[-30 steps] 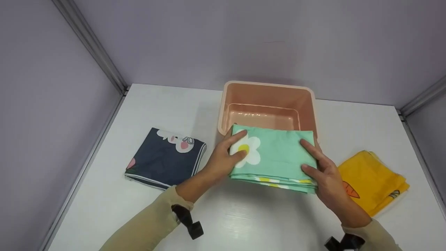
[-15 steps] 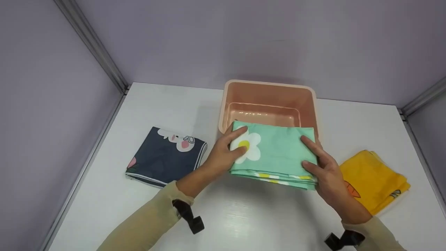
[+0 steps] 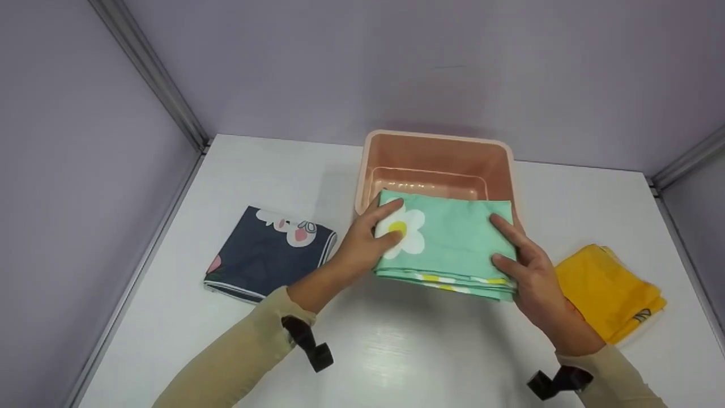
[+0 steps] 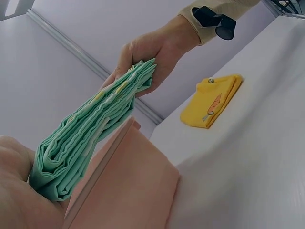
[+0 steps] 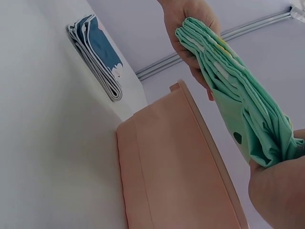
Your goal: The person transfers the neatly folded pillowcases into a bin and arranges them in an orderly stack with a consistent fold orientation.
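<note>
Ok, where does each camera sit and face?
Head: on the head, looking forward and down at the mint cloth; left hand, right hand and sleeves show.
Left wrist: worn there, looking rightward, yellow cloth beyond; both hands, one sleeve show.
Right wrist: worn there, looking leftward, navy cloth beyond; both hands show.
Wrist views share the pink bin.

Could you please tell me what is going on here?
A person's left grip and right grip hold a folded green cloth raised above the near side of a pink bin. No cloth shows in the bin's visible part. A folded navy cloth lies on the white table to the left, a folded yellow cloth to the right.
</note>
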